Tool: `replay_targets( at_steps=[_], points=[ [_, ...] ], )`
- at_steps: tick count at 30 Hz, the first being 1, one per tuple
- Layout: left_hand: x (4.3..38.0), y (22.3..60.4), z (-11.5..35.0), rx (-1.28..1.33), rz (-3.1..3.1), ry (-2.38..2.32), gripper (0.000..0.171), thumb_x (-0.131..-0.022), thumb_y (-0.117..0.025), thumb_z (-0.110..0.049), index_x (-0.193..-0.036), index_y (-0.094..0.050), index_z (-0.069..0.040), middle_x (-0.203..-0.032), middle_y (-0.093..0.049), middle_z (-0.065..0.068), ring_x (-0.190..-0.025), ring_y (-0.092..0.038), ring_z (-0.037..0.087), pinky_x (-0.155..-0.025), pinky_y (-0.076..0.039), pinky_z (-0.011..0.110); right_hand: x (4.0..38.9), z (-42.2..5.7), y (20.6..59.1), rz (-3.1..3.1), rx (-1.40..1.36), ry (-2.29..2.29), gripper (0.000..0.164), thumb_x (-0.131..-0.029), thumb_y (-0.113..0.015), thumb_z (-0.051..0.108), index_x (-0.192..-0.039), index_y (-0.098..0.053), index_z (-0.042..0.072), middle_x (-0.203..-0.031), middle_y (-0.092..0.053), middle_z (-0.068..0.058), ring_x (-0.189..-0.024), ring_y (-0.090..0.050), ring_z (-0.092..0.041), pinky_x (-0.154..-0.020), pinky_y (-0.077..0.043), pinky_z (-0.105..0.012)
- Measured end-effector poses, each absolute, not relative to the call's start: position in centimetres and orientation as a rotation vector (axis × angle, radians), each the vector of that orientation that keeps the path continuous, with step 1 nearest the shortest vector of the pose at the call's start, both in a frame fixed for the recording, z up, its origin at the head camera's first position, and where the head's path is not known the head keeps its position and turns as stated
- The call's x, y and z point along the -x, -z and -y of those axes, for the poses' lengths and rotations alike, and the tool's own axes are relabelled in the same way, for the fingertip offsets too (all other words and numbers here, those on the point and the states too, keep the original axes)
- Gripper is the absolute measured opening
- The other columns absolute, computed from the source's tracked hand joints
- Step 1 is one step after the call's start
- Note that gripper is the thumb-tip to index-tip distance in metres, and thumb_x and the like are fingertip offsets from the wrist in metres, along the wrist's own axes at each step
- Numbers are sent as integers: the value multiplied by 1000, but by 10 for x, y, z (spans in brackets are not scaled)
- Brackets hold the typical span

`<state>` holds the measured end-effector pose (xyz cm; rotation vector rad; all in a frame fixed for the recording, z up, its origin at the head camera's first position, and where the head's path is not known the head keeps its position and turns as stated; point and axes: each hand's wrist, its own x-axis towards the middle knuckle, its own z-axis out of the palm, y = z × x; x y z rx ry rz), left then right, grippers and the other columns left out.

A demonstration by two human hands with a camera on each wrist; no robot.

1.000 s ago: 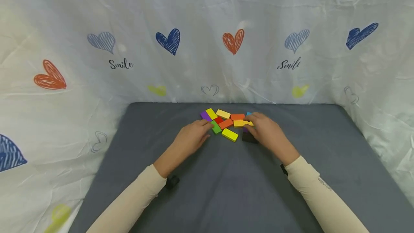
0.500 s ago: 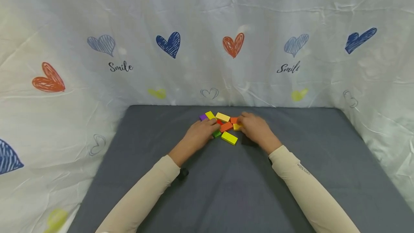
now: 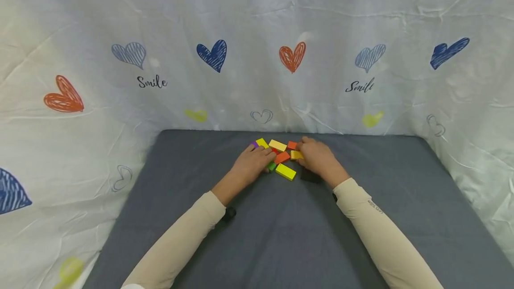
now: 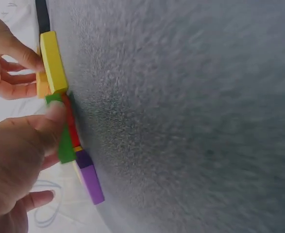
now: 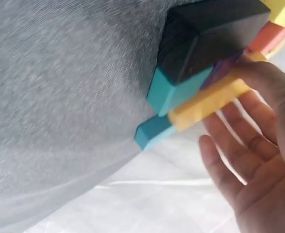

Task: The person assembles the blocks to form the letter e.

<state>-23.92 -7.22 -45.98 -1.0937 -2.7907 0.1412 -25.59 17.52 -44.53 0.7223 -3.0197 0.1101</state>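
My left hand (image 3: 250, 164) is at the left side of a group of coloured wooden blocks, pinching a green block (image 4: 66, 143), with the thumb on its near face. At the right side my right hand (image 3: 319, 157) pinches an orange-yellow block (image 5: 208, 104) between thumb and fingers. That block lies across or above a teal block (image 5: 152, 131); whether it is lifted clear I cannot tell. Between the hands lie an orange block (image 3: 282, 158) and a bright yellow block (image 3: 286, 172). The hands partly hide red and purple blocks.
A black block (image 5: 215, 39) stands beside the right hand, with another teal block (image 5: 166, 94) against it. A pale yellow block (image 3: 278, 145) lies at the back of the group. Grey cloth (image 3: 281, 235) covers the table, and a white curtain (image 3: 241, 92) hangs behind.
The left hand has moved right, over the green block. The right hand has shifted left onto the orange-yellow block. Over the last half second both have barely moved.
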Motion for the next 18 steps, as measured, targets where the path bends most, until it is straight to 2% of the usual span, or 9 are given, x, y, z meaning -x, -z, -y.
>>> replay_targets(
  at_steps=[4, 10, 18],
  points=[
    [224, 453, 78, 1089, 2773, -50, 32, -97, -74, -43, -117, -63, -21, -115, -64, -4, -102, -62, 18, -86, -46, 38, 245, -182, 435, 2940, -764, -204, 33, -94, -83, 23, -121, -74, 6, -104, -67, -7, -81, -61, -24, -76, -55, -46],
    [186, 442, 88, 1105, 2842, 227, 37, -98, -77, -40, -128, -70, -19, -112, -62, -3, -89, -62, 12, -73, -57, 33, 207, -186, 426, 2900, -838, -340, 34, -97, -80, 25, -126, -73, 8, -107, -64, -5, -82, -58, -20, -71, -55, -41],
    [136, 446, 90, 1117, 2896, 370, 36, -99, -76, -38, -127, -73, -15, -107, -60, -2, -81, -53, 8, -71, -53, 26, 146, -183, 431, 2901, -964, -355, 32, -92, -86, 20, -119, -74, 9, -99, -60, 2, -81, -57, -13, -70, -56, -32]
  ],
)
